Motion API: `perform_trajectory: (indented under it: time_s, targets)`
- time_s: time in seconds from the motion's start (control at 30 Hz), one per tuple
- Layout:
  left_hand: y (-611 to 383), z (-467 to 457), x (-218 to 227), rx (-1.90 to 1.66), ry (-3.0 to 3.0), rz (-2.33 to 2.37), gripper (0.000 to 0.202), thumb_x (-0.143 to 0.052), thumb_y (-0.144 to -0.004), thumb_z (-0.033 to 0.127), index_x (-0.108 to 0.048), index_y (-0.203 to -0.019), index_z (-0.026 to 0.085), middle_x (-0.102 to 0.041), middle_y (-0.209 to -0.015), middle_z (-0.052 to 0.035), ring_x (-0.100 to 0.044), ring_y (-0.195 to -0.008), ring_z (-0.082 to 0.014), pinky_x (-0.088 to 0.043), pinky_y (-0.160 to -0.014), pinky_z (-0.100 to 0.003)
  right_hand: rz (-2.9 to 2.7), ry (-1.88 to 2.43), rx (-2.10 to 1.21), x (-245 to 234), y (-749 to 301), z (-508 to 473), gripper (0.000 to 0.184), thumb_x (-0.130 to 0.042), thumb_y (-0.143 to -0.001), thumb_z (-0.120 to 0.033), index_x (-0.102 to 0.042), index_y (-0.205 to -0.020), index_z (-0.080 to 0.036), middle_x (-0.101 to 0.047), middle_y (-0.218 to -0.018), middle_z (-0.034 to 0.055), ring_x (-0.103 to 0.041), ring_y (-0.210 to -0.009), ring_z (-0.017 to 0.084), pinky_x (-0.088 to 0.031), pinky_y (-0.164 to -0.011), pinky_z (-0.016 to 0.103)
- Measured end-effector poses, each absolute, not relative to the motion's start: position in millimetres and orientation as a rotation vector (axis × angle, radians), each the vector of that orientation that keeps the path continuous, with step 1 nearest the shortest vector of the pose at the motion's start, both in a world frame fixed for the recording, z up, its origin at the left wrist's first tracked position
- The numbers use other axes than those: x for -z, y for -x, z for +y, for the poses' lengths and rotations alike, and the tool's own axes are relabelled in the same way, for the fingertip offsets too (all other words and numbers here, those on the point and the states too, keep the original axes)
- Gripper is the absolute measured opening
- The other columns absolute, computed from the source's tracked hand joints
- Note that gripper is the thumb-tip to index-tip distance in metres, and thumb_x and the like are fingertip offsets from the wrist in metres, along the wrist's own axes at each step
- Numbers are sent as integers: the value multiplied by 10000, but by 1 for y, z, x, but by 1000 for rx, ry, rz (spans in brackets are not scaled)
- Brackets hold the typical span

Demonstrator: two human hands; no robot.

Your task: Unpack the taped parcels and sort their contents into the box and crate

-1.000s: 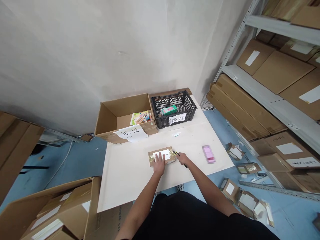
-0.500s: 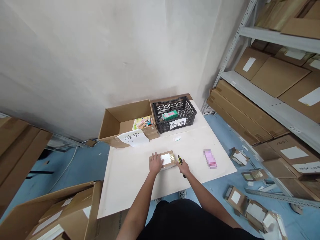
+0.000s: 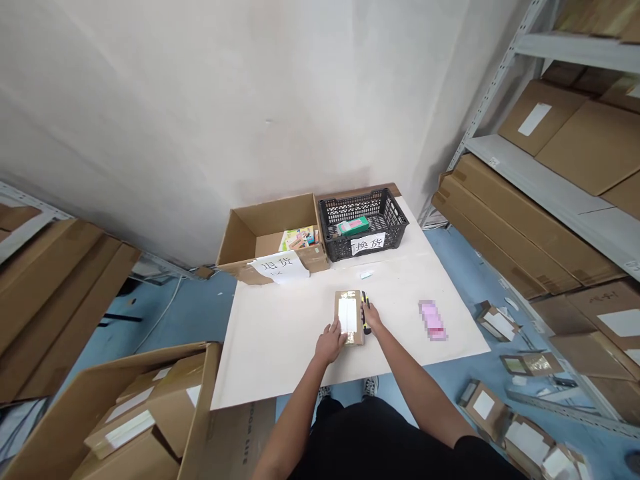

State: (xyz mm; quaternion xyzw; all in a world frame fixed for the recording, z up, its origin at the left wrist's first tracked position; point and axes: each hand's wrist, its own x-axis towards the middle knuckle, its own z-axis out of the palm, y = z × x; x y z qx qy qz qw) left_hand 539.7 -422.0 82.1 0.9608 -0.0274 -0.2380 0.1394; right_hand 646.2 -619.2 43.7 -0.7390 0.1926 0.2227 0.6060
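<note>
A small cardboard box [image 3: 349,328] with a white label and shiny tape lies on the white tabletop [image 3: 280,347], its long side pointing away from me. My left hand [image 3: 331,343] grips its near left corner, with the thumb toward the near end and fingers along the left side. In my right hand [image 3: 371,316] is a yellow-and-black utility knife [image 3: 365,303], held against the box's right side. Whether its blade is out is too small to tell.
Behind stand an open carton [image 3: 240,235] with colourful packets and a black plastic basket [image 3: 395,235] holding a green box [image 3: 356,226]. A blurred pink item [image 3: 433,320] lies at right. Shelving [image 3: 505,160] and floor boxes [image 3: 484,407] flank the right; a large carton [image 3: 213,363] stands at left.
The small box has turned about a quarter turn, its taped end now toward me. My left hand shifted from its top to the near left corner; the knife moved against its right side.
</note>
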Motion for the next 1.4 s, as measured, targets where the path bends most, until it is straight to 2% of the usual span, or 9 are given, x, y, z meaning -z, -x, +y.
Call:
perform_trajectory:
  time_s: [0.13, 0.3, 0.4, 0.53, 0.6, 0.77, 0.97, 1.13, 1.4]
  targets:
    - [-535, -373, -76, 582, -2829, 295, 640, -168, -1056, 507, -478, -1522, 197, -346, -1678, -115, -356, -1506, -341, -432, -1124, -496, 484, 1275, -505, -36, -631, -607, 418, -550, -904, -660, -550, -958, -245, -772, -1002, 95, -748, -913, 230, -561, -686, 284]
    - [-515, -328, -57, 573, -2749, 132, 640, -219, -1059, 480, -253, -1638, 209, -200, -1732, -86, -209, -1586, -276, -390, -1174, -429, 578, 1358, -512, -26, -609, -575, 391, -650, -856, -609, -610, -868, -220, -764, -978, 85, -728, -932, 219, -553, -702, 256]
    - [-501, -304, -43, 667, -2645, 133, 657, -263, -1038, 361, -145, -1663, 196, -140, -1739, -92, -272, -1567, -264, -410, -1159, -406, 536, 1274, -595, -31, -596, -538, 365, -690, -850, -576, -629, -892, -219, -764, -955, 74, -736, -915, 223, -566, -712, 266]
    - [-487, -255, -40, 670, -2586, 353, 754, -404, -928, 202, -196, -1645, 95, -312, -1682, -154, -317, -1550, -242, -323, -1234, -364, 380, 1145, -662, -52, -585, -482, 371, -659, -893, -588, -593, -972, -231, -774, -1059, 114, -744, -1014, 256, -587, -772, 316]
    - [-482, -228, -47, 589, -2583, 460, 752, -419, -909, 179, -244, -1638, 115, -335, -1675, -141, -324, -1547, -245, -321, -1241, -372, 301, 1189, -701, -63, -579, -456, 381, -616, -925, -596, -588, -1027, -229, -769, -1112, 129, -732, -1081, 264, -587, -813, 332]
    - [-491, -175, -75, 342, -2617, 289, 750, -446, -956, 294, -193, -1660, 240, -179, -1737, -53, -296, -1558, -252, -402, -1186, -382, 198, 1572, -702, -82, -568, -407, 360, -451, -1018, -540, -595, -1102, -221, -759, -1155, 116, -724, -1086, 228, -556, -846, 295]
    - [-518, -152, -86, 648, -2662, 15, 903, -616, -887, 473, -166, -1658, 333, -103, -1749, 13, -158, -1590, -356, -419, -1155, -463, 6, 2309, -624, -100, -585, -361, 392, -377, -1062, -509, -619, -1134, -209, -775, -958, 86, -727, -908, 218, -493, -785, 271]
    - [-512, -157, -79, 634, -2630, 72, 895, -602, -899, 512, -147, -1655, 368, -96, -1752, 19, -295, -1531, -372, -465, -1085, -470, -54, 2597, -732, -106, -617, -307, 328, -464, -1046, -442, -643, -1132, -181, -768, -1044, 149, -734, -1004, 268, -504, -823, 312]
    - [-507, -168, -75, 587, -2630, 159, 879, -568, -910, 574, -111, -1646, 432, -102, -1752, 52, -463, -1332, -356, -500, -987, -465, 14, 2597, -781, -90, -617, -291, 347, -706, -896, -468, -674, -1086, -179, -761, -1077, 186, -732, -1072, 319, -540, -872, 374]
